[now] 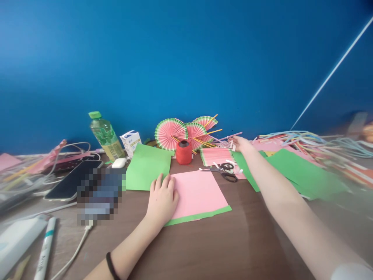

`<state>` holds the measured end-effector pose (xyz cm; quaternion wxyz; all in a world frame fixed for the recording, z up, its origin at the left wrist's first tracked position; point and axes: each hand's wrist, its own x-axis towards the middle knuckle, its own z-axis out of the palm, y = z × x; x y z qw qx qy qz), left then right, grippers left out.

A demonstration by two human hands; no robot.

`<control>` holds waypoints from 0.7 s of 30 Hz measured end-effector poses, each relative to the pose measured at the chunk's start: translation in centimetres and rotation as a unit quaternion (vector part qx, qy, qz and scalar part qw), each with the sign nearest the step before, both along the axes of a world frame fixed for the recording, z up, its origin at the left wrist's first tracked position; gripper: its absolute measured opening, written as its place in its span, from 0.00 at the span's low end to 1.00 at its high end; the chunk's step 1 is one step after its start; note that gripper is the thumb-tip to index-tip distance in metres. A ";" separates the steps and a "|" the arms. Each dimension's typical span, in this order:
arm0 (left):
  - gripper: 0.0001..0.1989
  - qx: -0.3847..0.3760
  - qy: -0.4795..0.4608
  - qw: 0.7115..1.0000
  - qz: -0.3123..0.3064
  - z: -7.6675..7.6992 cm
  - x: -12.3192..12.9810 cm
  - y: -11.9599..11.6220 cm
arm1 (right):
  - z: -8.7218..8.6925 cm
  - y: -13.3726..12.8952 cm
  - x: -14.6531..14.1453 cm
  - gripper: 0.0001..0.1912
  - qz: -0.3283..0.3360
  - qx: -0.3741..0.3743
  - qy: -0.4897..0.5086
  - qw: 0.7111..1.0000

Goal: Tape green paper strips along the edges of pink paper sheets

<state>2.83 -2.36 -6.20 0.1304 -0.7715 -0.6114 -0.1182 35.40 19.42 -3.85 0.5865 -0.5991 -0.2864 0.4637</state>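
My left hand [162, 195] lies flat with fingers spread over the left edge of a pink sheet of paper [198, 192], which has a green strip [201, 215] along its near edge. Under its fingertips is the corner of a green sheet [148, 166]. My right hand [237, 144] reaches to the back right, fingers bent together by small white strips; what they pinch is too small to make out. Below it lie a pleated pink paper [215, 156] with green edging and black scissors [225, 171]. Finished-looking watermelon paper fans [170, 134] lean by the wall.
A red spool of thread [183, 153] stands mid-table. At left are a green-capped bottle [106, 136], a white earbud case [119, 163], a phone [74, 179], cables and a marker [46, 249]. More green sheets [305, 173] and coloured sticks lie at right. A blue wall [186, 58] rises behind.
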 end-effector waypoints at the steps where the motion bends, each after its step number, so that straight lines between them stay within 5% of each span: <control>1: 0.20 0.001 0.000 1.000 0.000 0.0 0.0 0.0 | 0.3 0.0 -0.3 0.16 -0.004 -0.014 0.003 1.000; 8: 0.19 0.009 -0.007 1.000 -0.002 -0.2 0.0 -0.1 | 1.9 0.4 -2.5 0.05 -0.035 -0.014 -0.027 0.999; 16: 0.19 0.007 -0.016 1.000 -0.004 -0.1 0.0 -0.1 | 2.5 1.0 -3.2 0.11 -0.047 -0.010 -0.146 0.988; 21: 0.20 -0.006 -0.009 1.000 0.005 0.0 0.1 -0.1 | 3.7 -0.6 -2.7 0.04 -0.152 0.035 -0.254 0.955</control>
